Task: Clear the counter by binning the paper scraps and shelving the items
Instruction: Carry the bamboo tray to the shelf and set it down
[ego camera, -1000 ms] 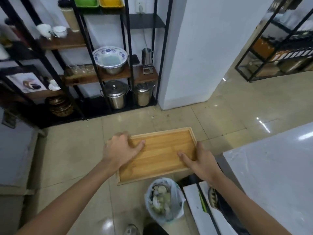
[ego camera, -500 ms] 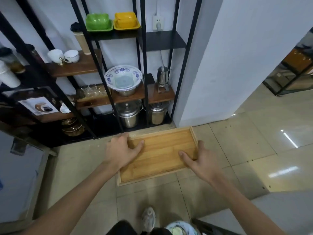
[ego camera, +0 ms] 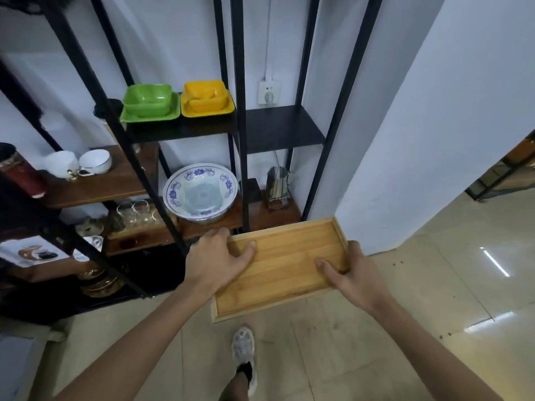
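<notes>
An empty wooden tray [ego camera: 285, 257] is held level in the air in front of the black metal shelf unit [ego camera: 240, 146]. My left hand [ego camera: 218, 260] grips its left end, thumb inside the rim. My right hand [ego camera: 348, 273] grips the right end, thumb also on the inner face. The tray's far edge lies just in front of the wooden shelf board [ego camera: 269, 217] that carries a blue-patterned bowl [ego camera: 201, 192] and a steel holder [ego camera: 277, 183].
A bare black shelf [ego camera: 282, 128] sits above the tray, right of green [ego camera: 149, 104] and yellow [ego camera: 207, 98] dishes. White cups [ego camera: 78, 163] and glasses [ego camera: 136, 212] stand further left. A white wall [ego camera: 419, 140] rises at right. My shoe [ego camera: 244, 353] is on the tiled floor.
I have walked closer to the shelf unit carrying the tray; the counter and the bin have dropped out of view, and the tray now reaches the middle shelf's front edge.
</notes>
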